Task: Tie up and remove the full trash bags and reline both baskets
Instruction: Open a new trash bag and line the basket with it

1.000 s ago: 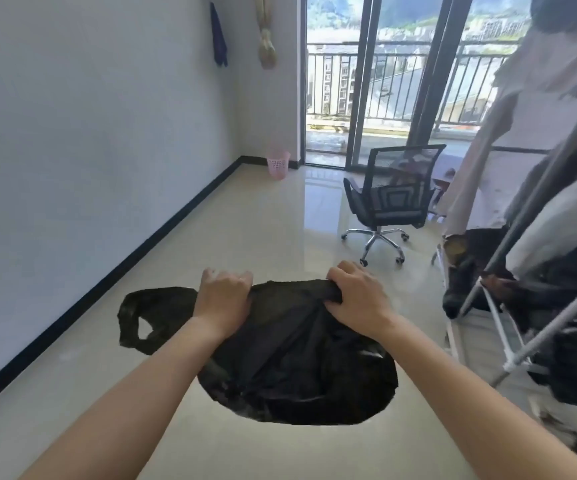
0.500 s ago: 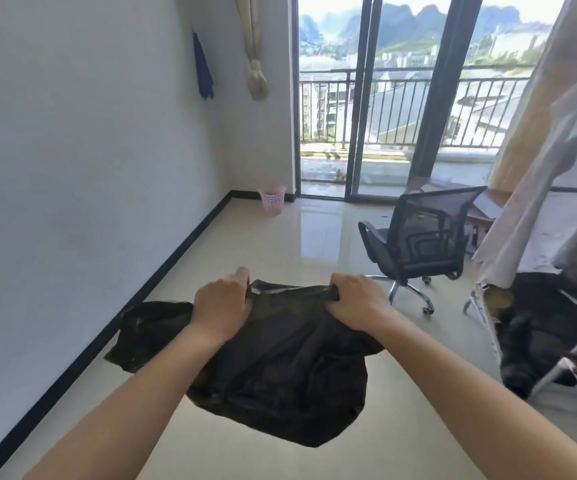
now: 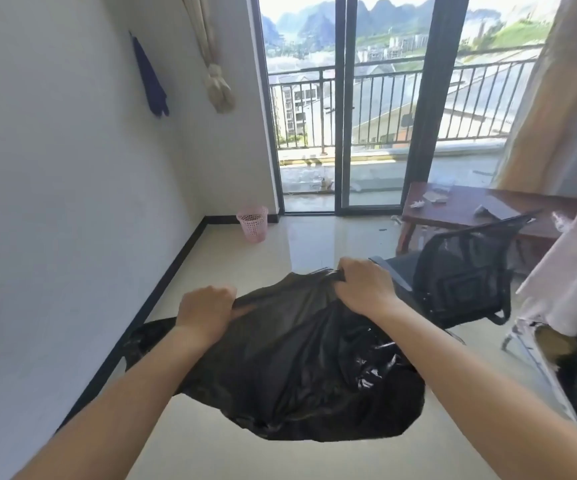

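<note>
Glossy crinkled black plastic bag (image 3: 297,358); both hands (image 3: 204,311) gripping rim

glossy black plastic bag (image 3: 297,368); pink basket (image 3: 252,223) looks plastic; polished floor tiles (image 3: 314,244).

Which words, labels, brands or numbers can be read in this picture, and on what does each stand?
None can be read. The black trash bag shows no print, the pink basket shows no label, and the small white items on the wooden table are too small and blurred to tell.
</note>
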`<act>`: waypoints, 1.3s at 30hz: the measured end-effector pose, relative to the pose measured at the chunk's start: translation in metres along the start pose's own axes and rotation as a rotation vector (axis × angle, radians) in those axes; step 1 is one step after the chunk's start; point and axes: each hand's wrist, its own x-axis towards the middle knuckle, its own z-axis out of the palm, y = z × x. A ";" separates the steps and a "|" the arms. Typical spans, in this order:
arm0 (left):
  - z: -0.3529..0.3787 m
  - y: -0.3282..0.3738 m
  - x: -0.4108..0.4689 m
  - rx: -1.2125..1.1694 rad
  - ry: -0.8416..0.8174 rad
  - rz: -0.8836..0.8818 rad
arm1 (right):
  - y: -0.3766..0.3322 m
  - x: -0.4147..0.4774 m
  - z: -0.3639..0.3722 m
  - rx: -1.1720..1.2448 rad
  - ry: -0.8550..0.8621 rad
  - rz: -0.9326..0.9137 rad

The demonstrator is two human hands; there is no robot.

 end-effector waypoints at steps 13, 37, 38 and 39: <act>0.080 -0.203 0.318 -0.140 0.112 -0.265 | -0.116 0.396 0.084 -0.229 -0.094 -0.253; 0.289 -0.392 0.963 -0.332 -0.397 -0.146 | -0.102 1.023 0.269 -0.085 -0.796 0.226; 0.292 -0.397 0.994 -0.310 -0.375 -0.168 | -0.102 1.053 0.268 -0.070 -0.799 0.226; 0.294 -0.403 1.023 -0.293 -0.339 -0.189 | -0.102 1.085 0.269 -0.054 -0.779 0.213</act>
